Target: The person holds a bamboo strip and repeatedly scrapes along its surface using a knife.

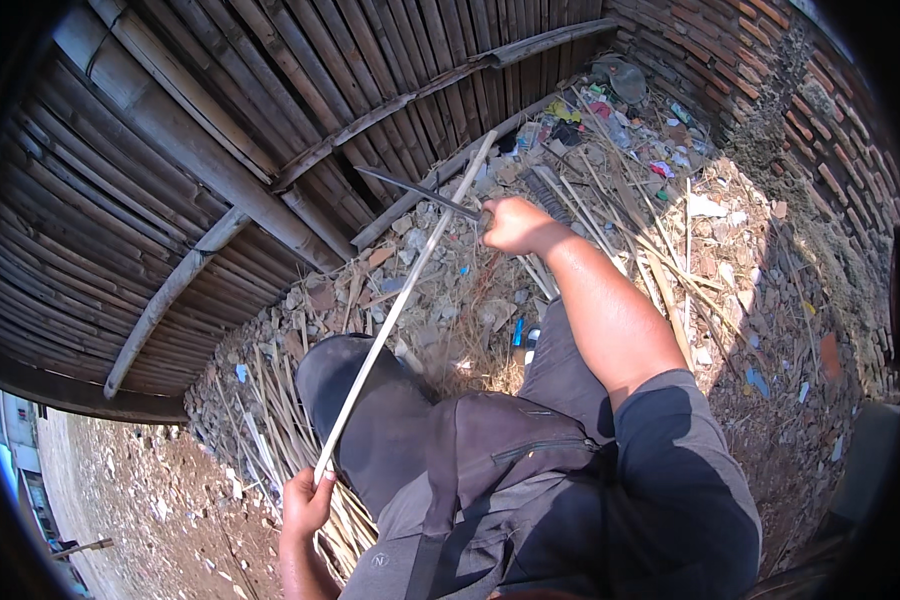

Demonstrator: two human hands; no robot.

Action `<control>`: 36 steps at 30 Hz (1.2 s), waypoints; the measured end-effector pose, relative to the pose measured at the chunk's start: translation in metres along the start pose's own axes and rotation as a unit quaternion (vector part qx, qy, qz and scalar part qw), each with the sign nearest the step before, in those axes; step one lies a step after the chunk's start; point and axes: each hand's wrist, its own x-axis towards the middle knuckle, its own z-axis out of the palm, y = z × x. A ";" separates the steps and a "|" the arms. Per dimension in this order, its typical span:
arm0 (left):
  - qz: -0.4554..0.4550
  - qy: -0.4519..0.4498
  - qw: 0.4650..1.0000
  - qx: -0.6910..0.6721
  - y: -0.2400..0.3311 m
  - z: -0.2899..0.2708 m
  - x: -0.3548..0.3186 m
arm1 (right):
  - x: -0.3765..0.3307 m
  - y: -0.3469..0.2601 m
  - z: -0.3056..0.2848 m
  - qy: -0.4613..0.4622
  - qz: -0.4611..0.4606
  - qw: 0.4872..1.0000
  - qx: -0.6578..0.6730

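My left hand is closed around the lower end of a long, pale bamboo strip. The strip slants up and away to the right, passing over my left thigh. My right hand grips the handle of a long-bladed knife, its dark blade pointing left. Blade and strip cross near the strip's far end; I cannot tell how deeply they touch. The knife's handle is mostly hidden inside my fist.
A bamboo-slat wall rises at the left and far side, and a brick wall at the right. Rubble and litter cover the ground. Bamboo strips lie in a bundle by my left leg and in a scattered pile to the right.
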 end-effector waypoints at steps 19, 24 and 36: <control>-0.028 -0.042 0.995 0.089 0.004 -0.002 0.015 | -0.012 -0.018 0.013 -0.016 -0.057 0.998 0.003; 0.018 -0.032 0.988 0.149 0.013 -0.012 0.030 | -0.026 -0.051 0.025 -0.178 -0.198 0.961 -0.075; -0.031 -0.060 0.997 0.024 0.011 -0.002 0.026 | -0.019 -0.034 0.029 -0.065 -0.101 0.991 -0.064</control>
